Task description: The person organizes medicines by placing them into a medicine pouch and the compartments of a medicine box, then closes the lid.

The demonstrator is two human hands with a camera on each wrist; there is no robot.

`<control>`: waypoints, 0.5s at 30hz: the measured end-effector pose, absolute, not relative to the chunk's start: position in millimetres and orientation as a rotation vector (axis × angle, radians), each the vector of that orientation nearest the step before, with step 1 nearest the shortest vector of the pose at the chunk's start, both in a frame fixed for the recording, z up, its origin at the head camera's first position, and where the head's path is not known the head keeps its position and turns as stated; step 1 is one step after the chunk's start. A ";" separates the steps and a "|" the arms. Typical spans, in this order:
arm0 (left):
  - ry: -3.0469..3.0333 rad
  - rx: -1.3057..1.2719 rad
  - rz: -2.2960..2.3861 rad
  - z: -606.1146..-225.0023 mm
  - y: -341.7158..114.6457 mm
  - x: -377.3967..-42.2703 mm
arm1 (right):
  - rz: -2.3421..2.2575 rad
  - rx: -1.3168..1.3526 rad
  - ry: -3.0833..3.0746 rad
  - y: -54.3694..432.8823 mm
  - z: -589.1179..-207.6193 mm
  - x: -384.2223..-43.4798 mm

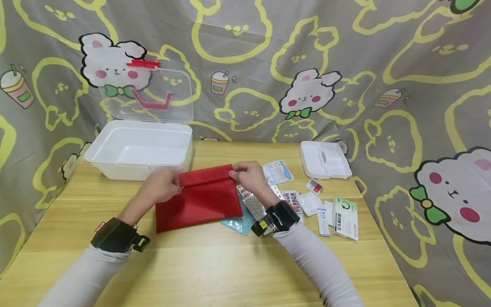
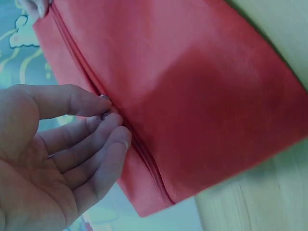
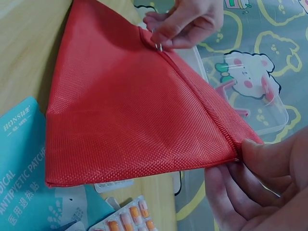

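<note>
A red zip pouch (image 1: pixel 203 202) is held tilted over the table, its zipper (image 3: pixel 202 103) running along the far edge. My left hand (image 1: pixel 160 185) pinches the small metal zipper pull (image 3: pixel 160 47), part-way along the zipper near the pouch's left side. At the zipper's right end, my right hand (image 1: pixel 251 175) grips the pouch corner between thumb and fingers. Beneath the pouch's right side lies a teal antipyretic patch packet (image 3: pixel 33 163), partly covered. Blister packs of capsules (image 3: pixel 127 221) lie close to the right wrist. Whatever the pouch contains is hidden.
Back left stands a white box (image 1: pixel 130 171) with its clear lid (image 1: pixel 153 113) raised. A white divided tray (image 1: pixel 326 170) sits at the back right. Right of the pouch lie a blue-white packet (image 1: pixel 281 170), small sachets (image 1: pixel 323 222) and a green-white medicine box (image 1: pixel 345 219).
</note>
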State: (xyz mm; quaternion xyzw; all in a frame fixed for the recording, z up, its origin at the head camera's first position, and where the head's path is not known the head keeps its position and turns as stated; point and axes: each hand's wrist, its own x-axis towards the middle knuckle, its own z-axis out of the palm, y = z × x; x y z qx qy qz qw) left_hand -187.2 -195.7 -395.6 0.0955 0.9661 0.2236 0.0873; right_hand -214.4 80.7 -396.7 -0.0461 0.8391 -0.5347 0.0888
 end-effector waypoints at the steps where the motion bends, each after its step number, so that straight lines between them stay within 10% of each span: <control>1: 2.871 0.275 0.659 -395.4 -199.4 -186.6 | -1.586 -0.136 2.498 81.0 -397.0 -214.6; 15: 2.794 0.185 0.585 -394.7 -255.3 -172.8 | -1.635 -0.062 2.506 89.5 -402.7 -217.8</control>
